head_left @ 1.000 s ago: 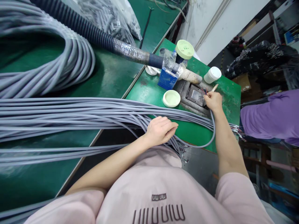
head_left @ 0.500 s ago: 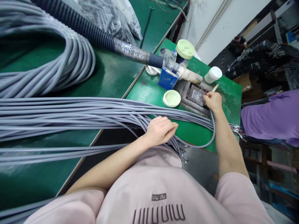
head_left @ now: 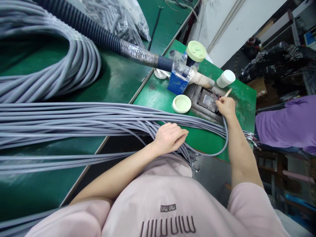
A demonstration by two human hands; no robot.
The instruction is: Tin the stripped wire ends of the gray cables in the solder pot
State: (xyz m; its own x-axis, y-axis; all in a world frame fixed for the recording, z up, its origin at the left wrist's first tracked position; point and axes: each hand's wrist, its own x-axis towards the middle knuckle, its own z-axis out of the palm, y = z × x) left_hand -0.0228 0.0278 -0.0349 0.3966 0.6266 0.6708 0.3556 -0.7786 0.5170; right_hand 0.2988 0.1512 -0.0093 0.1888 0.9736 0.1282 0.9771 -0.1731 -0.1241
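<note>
Head view, with directions as clock positions from frame centre. Two hands of one person are shown. The left hand [head_left: 170, 139] lies palm down, forearm coming from 7 o'clock, its grip open and its fingers resting on one long bundle of grey cables [head_left: 74, 120] that crosses the frame from 9 o'clock to 3 o'clock. The right hand [head_left: 226, 107], at 2 o'clock, has its forearm rising from 4 o'clock. Its grip is closed around one grey cable [head_left: 225, 129], whose thin coloured wires [head_left: 216, 97] show just beyond the fingers, and one pale stick [head_left: 228, 92] projects from the hand. Beside it lies one metal plate [head_left: 206, 101] in a recessed fixture on the green surface [head_left: 243, 108]. Nearby are two pale green lids, one lying flat [head_left: 181, 104] and one on a bottle [head_left: 196, 51]; one white jar [head_left: 225, 78]; and one blue box [head_left: 177, 83]. At 10 o'clock are one grey cable coil [head_left: 74, 62] and one ribbed dark blue conduit [head_left: 93, 31]. One co-worker's purple garment [head_left: 283, 125] appears at 3 o'clock.
</note>
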